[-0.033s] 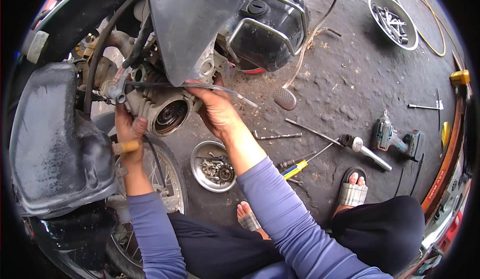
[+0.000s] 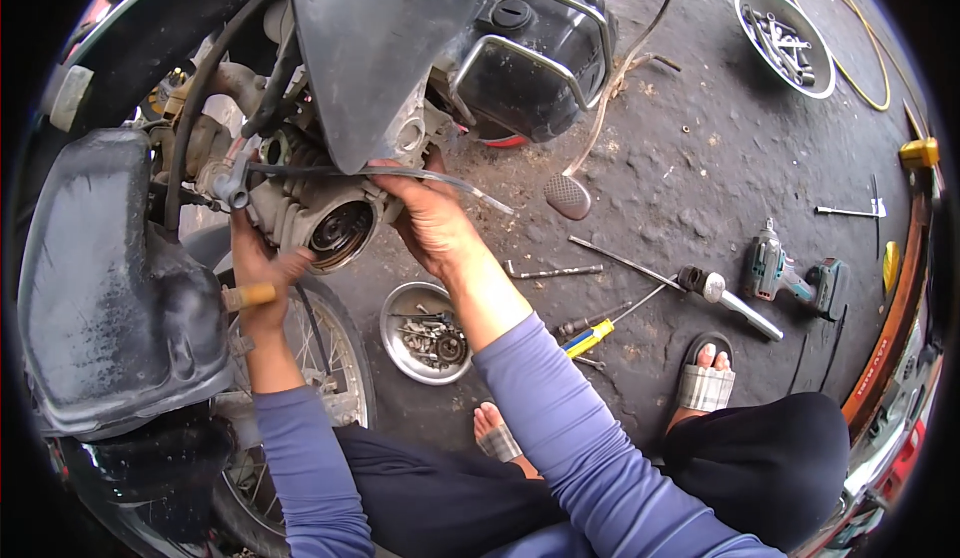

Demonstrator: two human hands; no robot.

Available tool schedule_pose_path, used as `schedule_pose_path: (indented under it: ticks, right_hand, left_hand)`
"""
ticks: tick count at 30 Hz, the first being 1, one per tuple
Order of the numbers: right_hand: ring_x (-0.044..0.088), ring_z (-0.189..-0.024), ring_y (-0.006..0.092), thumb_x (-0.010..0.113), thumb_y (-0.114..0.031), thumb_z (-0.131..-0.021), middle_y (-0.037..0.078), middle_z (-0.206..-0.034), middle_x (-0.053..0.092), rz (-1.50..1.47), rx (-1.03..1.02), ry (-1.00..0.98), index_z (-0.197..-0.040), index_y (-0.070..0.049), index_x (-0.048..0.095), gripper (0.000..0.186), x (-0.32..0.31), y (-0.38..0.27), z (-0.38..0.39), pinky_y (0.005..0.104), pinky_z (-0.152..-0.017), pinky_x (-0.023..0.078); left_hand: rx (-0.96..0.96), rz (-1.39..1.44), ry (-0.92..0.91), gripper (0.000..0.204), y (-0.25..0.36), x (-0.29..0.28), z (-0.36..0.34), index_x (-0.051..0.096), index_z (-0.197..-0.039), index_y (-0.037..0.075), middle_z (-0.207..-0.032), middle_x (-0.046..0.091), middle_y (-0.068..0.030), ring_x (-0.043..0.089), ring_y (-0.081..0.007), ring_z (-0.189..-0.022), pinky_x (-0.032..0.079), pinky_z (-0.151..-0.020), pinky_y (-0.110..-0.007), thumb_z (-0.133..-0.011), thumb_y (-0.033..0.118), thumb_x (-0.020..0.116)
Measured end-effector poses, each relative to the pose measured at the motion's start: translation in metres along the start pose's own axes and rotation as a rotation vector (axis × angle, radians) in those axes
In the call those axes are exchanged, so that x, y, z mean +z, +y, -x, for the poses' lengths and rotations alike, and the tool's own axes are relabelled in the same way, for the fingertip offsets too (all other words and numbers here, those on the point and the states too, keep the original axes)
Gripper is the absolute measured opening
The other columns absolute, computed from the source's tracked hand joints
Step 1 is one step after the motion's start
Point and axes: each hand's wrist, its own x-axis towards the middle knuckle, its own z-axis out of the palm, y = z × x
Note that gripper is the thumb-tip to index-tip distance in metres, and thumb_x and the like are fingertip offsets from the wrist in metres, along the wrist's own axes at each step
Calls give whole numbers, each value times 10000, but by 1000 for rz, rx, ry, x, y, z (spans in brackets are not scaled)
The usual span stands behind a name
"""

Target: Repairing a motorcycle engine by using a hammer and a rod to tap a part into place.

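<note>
The motorcycle's grey metal cylinder head (image 2: 300,208) is between my hands, its round opening facing me with a dark part inside. My left hand (image 2: 262,273) supports it from the left and below. Its fingers go out of sight behind the metal, and the thumb is blurred near the opening's lower rim. My right hand (image 2: 435,213) grips the other side, thumb on top and fingers mostly hidden behind. Across the top runs a thin black hose (image 2: 400,170) with a clear end, joined to a grey fitting (image 2: 232,183). A yellowish tube stub (image 2: 250,296) crosses my left wrist.
A black plastic box (image 2: 120,278) stands at left, above a spoked wheel (image 2: 345,358). On the floor are a bowl of small parts (image 2: 388,353), a yellow screwdriver (image 2: 590,338), a ratchet (image 2: 735,303), a cordless impact driver (image 2: 770,263), a foot pedal lever (image 2: 568,198) and a basin of wrenches (image 2: 830,78).
My left thumb has swung right toward the cylinder head's opening. My right hand and the cylinder head have stayed almost in place.
</note>
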Motion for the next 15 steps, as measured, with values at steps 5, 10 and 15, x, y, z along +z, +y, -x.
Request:
schedule_pose_path:
  ticks: [5, 10, 15]
  right_hand:
    - [565, -1080, 212, 656, 8, -802, 110, -1149, 587, 22, 52, 45, -1260, -30, 392, 530, -3, 4, 1, 341, -978, 422]
    - [573, -1071, 205, 668, -16, -801, 103, -1075, 622, 7, 58, 19, -1239, -9, 410, 509, -4, -2, 2, 331, -974, 423]
    - [583, -1060, 172, 679, -58, -800, 94, -1057, 649, 30, 40, 10, -1240, 32, 418, 520, 3, 2, 3, 295, -985, 401]
  left_hand:
    - [133, -260, 12, 1119, 8, 16, 9, 125, -1461, 7, -1399, 298, -174, 330, -294, -1297, 240, -1099, -383, -608, 218, 818]
    - [47, -172, 68, 970, 16, 22, 8, 166, -1441, -27, -1401, 322, -190, 344, -290, -1289, 234, -1097, -362, -646, 64, 715]
    - [27, -166, 91, 967, 9, 15, 8, 201, -1441, -1, -1388, 330, -182, 344, -291, -1283, 236, -1091, -374, -621, 95, 704]
